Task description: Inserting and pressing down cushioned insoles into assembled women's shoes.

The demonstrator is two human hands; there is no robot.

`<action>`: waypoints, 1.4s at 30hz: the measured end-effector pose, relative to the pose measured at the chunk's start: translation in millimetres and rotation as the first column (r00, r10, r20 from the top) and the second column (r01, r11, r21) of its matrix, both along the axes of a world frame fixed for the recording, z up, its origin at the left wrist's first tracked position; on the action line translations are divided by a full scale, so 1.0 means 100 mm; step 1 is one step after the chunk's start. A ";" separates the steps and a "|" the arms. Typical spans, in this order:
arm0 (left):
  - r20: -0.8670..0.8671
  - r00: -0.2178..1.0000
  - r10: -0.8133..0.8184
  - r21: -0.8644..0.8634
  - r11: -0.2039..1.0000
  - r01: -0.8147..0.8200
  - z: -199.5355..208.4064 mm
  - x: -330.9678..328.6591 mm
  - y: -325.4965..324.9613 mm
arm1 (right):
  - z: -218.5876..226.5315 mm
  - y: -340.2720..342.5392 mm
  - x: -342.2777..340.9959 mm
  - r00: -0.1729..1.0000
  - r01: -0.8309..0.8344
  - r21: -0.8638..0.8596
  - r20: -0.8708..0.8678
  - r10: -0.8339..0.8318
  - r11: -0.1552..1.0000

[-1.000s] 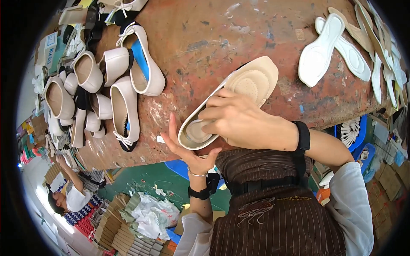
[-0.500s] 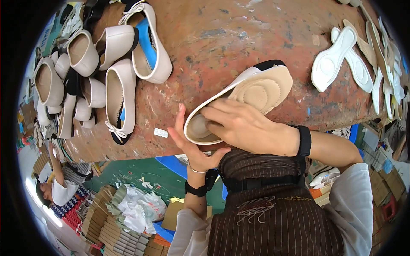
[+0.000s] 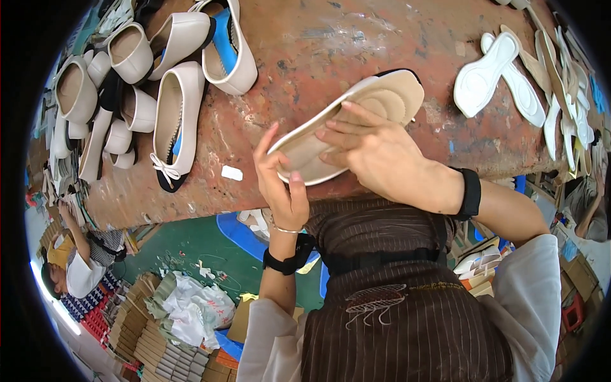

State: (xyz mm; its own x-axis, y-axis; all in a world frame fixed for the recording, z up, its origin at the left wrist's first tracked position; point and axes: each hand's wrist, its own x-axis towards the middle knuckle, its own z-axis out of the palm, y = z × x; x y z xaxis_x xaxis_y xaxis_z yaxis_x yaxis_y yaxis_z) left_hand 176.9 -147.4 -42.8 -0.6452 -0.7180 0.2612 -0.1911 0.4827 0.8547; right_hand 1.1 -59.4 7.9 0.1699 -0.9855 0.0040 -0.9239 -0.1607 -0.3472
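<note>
Several pale shoes (image 3: pixel 137 109) are grouped on the worktop (image 3: pixel 293 76), seemingly to be kept aside. Near the front edge, 1 cream shoe (image 3: pixel 305 160) is gripped at the heel by the half-curled left hand (image 3: pixel 279 188), presumably for steadiness. Its beige insole (image 3: pixel 402 95) is touched by the loosely spread right hand (image 3: pixel 382 153), nothing grasped, perhaps so pressure is distributed. Rightward, 2 white insoles (image 3: pixel 482 75) are laid overlapping, probably within reach.

Left hand (image 3: pixel 278 191) curls, right hand (image 3: pixel 384 153) extends palm-down
</note>
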 end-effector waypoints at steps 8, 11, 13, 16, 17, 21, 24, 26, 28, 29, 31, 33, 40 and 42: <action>0.052 0.994 0.092 -0.117 0.989 -0.086 0.32 -0.29 0.44 | -0.04 0.00 -0.36 0.939 0.341 -0.479 0.125 -0.321 0.809; 0.234 0.972 0.034 -0.159 0.987 0.004 0.51 -0.36 0.68 | 0.05 -0.19 -0.60 0.820 0.565 -0.458 0.219 -0.529 0.686; 0.379 0.925 -0.038 -0.182 0.977 0.115 0.60 -0.41 0.76 | 0.16 -0.17 -0.64 0.746 0.646 -0.237 0.400 -0.533 0.726; 0.571 0.804 -0.168 -0.174 0.932 0.318 0.63 -0.48 0.80 | 0.32 0.26 -0.37 0.822 0.448 -0.225 0.485 -0.299 0.865; 0.582 0.799 -0.152 -0.199 0.926 0.321 0.63 -0.50 0.80 | 0.36 0.43 -0.22 0.816 0.470 -0.138 0.443 -0.370 0.872; 0.662 0.738 -0.129 -0.226 0.904 0.362 0.59 -0.56 0.81 | 0.24 0.52 -0.04 0.887 0.439 -0.123 0.217 -0.407 0.890; 0.683 0.718 -0.138 -0.236 0.887 0.396 0.59 -0.55 0.81 | 0.09 0.15 -0.13 0.885 0.465 -0.269 0.125 -0.448 0.844; 0.643 0.753 -0.140 -0.253 0.889 0.382 0.60 -0.54 0.80 | 0.08 0.03 -0.16 0.886 0.441 -0.364 0.029 -0.463 0.821; 0.650 0.744 -0.156 -0.221 0.898 0.382 0.61 -0.54 0.78 | 0.10 -0.04 -0.17 0.878 0.467 -0.085 -0.076 -0.473 0.880; 0.640 0.752 -0.157 -0.213 0.904 0.370 0.62 -0.54 0.78 | 0.11 0.00 -0.16 0.895 0.438 -0.163 -0.013 -0.446 0.884; 0.658 0.741 -0.134 -0.215 0.910 0.355 0.62 -0.54 0.77 | 0.10 0.14 -0.09 0.899 0.436 -0.070 0.001 -0.437 0.897; 0.678 0.725 -0.120 -0.206 0.916 0.344 0.61 -0.54 0.78 | 0.09 0.16 -0.09 0.907 0.417 -0.120 -0.003 -0.420 0.901; 0.618 0.775 -0.135 -0.211 0.921 0.329 0.58 -0.54 0.76 | 0.20 0.00 -0.17 0.907 0.419 -0.090 -0.009 -0.422 0.903; 0.630 0.766 -0.130 -0.197 0.927 0.319 0.57 -0.54 0.75 | 0.21 0.07 -0.13 0.919 0.392 -0.091 0.006 -0.393 0.915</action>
State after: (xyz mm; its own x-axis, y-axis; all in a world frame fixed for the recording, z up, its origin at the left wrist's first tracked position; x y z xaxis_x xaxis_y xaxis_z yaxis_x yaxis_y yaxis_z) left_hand 123.2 -72.0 14.0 -0.8690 -0.4901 -0.0684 -0.4695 0.7729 0.4269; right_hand -12.0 -52.0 28.4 -0.2302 -0.9686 0.0943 -0.9229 0.1865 -0.3369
